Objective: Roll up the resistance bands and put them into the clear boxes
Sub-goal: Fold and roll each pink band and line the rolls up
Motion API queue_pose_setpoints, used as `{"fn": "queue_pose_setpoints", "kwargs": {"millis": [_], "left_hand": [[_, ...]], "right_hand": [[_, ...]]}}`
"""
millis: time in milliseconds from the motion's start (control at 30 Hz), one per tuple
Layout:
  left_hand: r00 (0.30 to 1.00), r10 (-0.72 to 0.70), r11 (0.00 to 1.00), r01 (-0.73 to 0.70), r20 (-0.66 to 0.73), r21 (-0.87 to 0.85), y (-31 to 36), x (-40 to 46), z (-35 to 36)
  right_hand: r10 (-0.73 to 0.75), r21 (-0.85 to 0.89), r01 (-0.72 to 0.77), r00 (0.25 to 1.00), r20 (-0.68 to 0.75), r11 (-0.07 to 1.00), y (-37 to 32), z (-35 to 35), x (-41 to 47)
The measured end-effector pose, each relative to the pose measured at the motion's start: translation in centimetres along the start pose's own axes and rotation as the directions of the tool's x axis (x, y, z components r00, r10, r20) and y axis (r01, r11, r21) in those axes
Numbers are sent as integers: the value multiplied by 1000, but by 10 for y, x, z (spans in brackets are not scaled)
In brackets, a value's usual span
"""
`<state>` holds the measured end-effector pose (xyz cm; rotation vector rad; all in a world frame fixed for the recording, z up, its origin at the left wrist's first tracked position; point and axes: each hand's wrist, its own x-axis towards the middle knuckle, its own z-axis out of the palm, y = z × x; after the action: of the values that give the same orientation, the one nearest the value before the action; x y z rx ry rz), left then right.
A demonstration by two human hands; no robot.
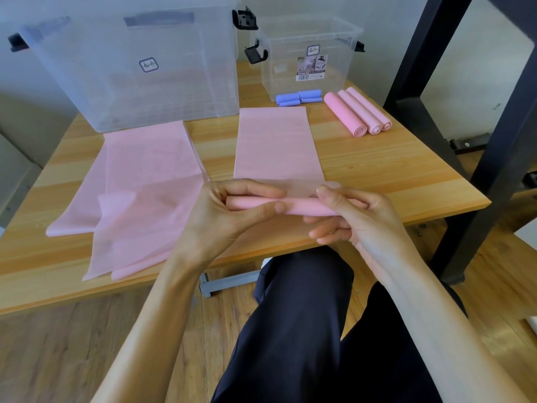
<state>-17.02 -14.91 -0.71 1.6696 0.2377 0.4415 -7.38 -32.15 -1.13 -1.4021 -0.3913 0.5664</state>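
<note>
Pink resistance band [277,144] is lying flat down the middle of the wooden table [392,170], and its near end is being wound into a tight roll [293,205] right at the table's front edge. Left hand [229,216] is curling round the roll's left end, fingers over the top and thumb pressing along the front; right hand [357,219] is pinching the right end, index finger on top, the other fingers tucked beneath. Both hands are gripping it, neither one open.

So the rolling step is under way, with most of the band's length not yet wound. By my reading, the next move is calling for both hands turning together so the edges stay in line.

Off to the left, more unrolled pink bands [145,193] are waiting in an overlapping heap. Far right, three finished pink rolls [356,112] are sitting side by side, with blue rolls [299,98] beside them, right against the small clear box [308,53]. Large clear box [130,68] is standing at back left. None of these rolls is boxed yet.
</note>
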Motion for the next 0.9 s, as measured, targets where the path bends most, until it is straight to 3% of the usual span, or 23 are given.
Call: {"fn": "queue_pose_setpoints", "kwargs": {"millis": [200,433,567,900], "left_hand": [[996,-56,997,52,-72,-57,-4,4,-2],[994,-97,987,89,-55,-130,-3,6,1],[990,-113,982,97,-88,-164,-3,10,3],[997,-79,993,80,15,-83,2,17,-4]], "right_hand": [[-70,21,69,996,54,997,2,-2,3],[-131,-19,130,991,-24,991,-1,0,7],[-165,-39,166,985,45,985,-1,-2,8],[-176,-73,175,984,4,982,-6,-3,16]]}}
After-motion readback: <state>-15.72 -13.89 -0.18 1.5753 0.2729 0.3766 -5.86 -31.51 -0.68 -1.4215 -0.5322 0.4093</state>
